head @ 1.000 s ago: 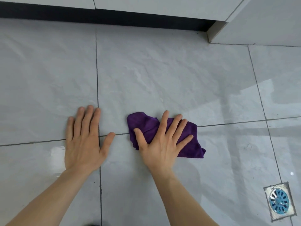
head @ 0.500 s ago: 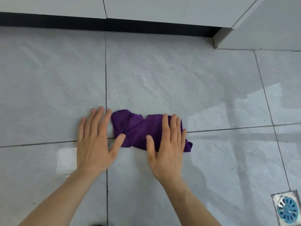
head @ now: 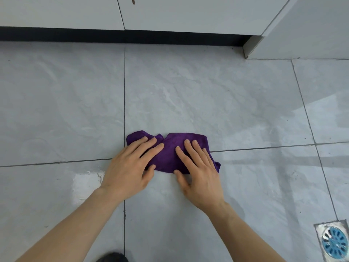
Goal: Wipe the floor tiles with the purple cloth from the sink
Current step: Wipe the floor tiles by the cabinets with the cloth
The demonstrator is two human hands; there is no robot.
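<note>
Both hands flat on the purple cloth (head: 171, 148), palms down, fingers spread, nothing pinched or gripped: looks like a press-and-slide hold for wiping, weight going through the palms so the cloth drags on the floor tiles (head: 188, 95) rather than bunching. Left hand (head: 130, 167) covers the cloth's left end, fingers angled up-right; right hand (head: 200, 171) covers the right end, fingers angled up-left, thumb off the near edge on bare tile. Hands close, side by side, a strip of cloth showing between them. Cloth is crumpled into a wide band sitting right on the crossing of the grout lines, far edge poking out past the fingertips. Floor drain (head: 334, 241) well apart at near right, cabinet base (head: 170, 14) along the far side. Wiping stroke in progress, I'd judge.
</note>
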